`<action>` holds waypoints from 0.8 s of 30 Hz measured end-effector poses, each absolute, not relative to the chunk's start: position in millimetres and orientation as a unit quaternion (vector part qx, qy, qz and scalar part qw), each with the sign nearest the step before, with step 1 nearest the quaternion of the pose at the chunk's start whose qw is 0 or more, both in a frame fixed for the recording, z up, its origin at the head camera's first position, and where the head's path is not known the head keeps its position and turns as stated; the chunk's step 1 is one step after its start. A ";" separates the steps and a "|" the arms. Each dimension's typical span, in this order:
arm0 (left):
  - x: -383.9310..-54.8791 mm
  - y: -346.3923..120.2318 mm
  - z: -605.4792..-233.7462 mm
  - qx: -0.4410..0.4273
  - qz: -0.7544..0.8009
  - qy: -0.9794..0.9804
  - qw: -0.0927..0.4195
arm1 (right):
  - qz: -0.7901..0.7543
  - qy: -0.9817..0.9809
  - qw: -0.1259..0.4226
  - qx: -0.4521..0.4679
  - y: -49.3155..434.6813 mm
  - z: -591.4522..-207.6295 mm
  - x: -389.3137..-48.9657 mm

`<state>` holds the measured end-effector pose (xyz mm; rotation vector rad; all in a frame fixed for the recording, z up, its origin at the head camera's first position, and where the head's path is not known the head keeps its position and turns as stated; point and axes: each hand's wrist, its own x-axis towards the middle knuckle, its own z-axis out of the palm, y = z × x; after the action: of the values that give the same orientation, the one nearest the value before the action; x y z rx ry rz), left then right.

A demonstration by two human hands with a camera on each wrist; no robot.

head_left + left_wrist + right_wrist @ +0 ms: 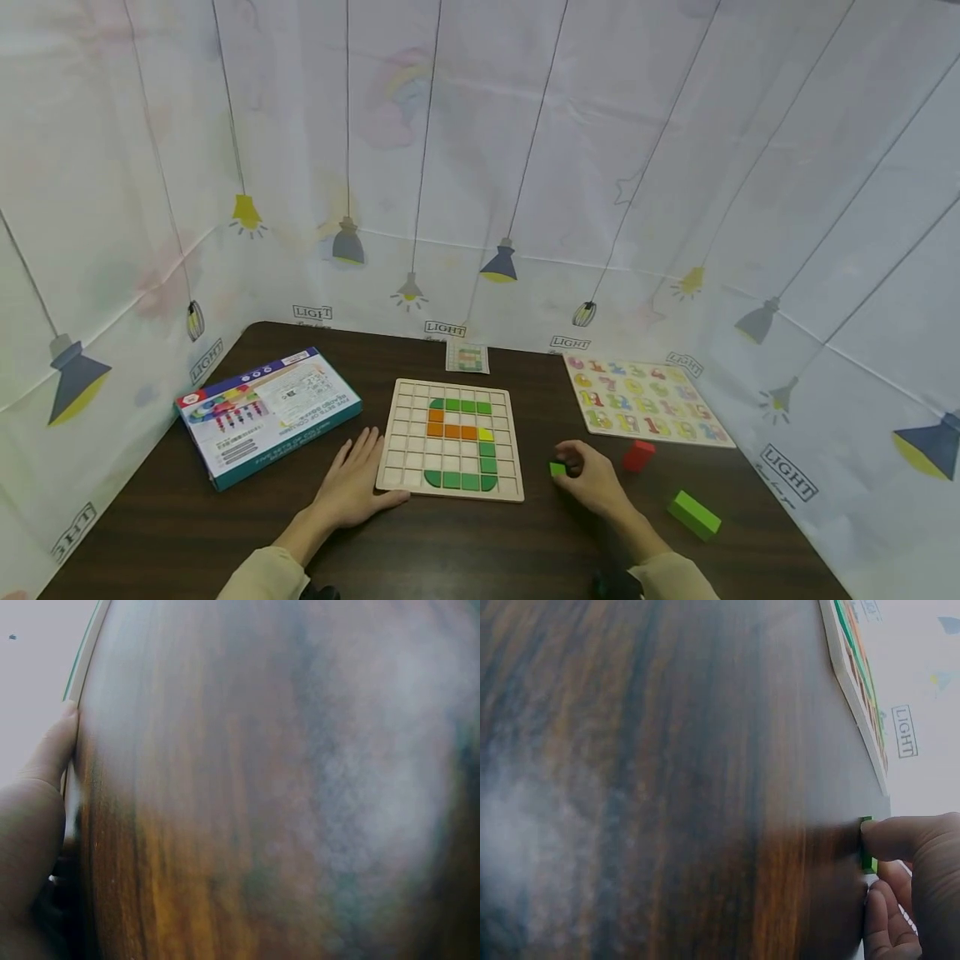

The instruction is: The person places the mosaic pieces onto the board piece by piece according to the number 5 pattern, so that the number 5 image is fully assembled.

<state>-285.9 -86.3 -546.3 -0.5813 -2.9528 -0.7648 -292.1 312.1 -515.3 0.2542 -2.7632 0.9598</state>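
Observation:
A wooden grid board (408, 454) lies mid-table, with green, orange and yellow pieces set in its squares. My left hand (356, 483) rests flat beside it, fingers straight, the thumb along the board's near left corner. In the left wrist view the thumb (52, 754) touches the board's edge. To the right of the board, my right hand (596, 479) pinches a small green block (557, 470) between thumb and fingers, low over the table. The right wrist view shows the same green block (868, 855) at the thumb tip, partly covered by the fingers.
A red block (638, 456) and a longer light-green block (694, 515) lie right of the right hand. Behind them is a number puzzle board (652, 400). A pattern card (467, 357) sits at the back, and a flat box (270, 412) lies left.

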 end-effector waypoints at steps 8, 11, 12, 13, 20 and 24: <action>-287.4 -86.2 -544.3 -0.189 -0.247 -0.950 0.027 | 0.329 -0.934 0.114 0.080 311.8 -516.6 -294.1; -287.8 -86.0 -544.8 -0.188 -0.249 -0.950 0.029 | 0.329 -0.933 0.122 0.078 310.8 -516.8 -294.1; -287.6 -86.0 -544.8 -0.189 -0.252 -0.949 0.029 | 0.329 -0.933 0.126 0.078 310.4 -517.1 -294.0; -287.3 -85.9 -544.8 -0.187 -0.249 -0.950 0.028 | 0.330 -0.932 0.129 0.076 309.8 -517.3 -293.9; -284.9 -86.9 -546.0 -0.190 -0.248 -0.949 0.031 | 0.347 -0.920 0.161 0.087 298.8 -519.7 -294.9; -283.8 -86.1 -545.4 -0.188 -0.256 -0.948 0.028 | 0.358 -0.914 0.165 0.101 284.1 -516.5 -297.5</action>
<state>-283.8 -86.1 -545.4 -0.5801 -2.9254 -0.7915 -297.5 284.1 -516.5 0.2875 -2.6021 1.0184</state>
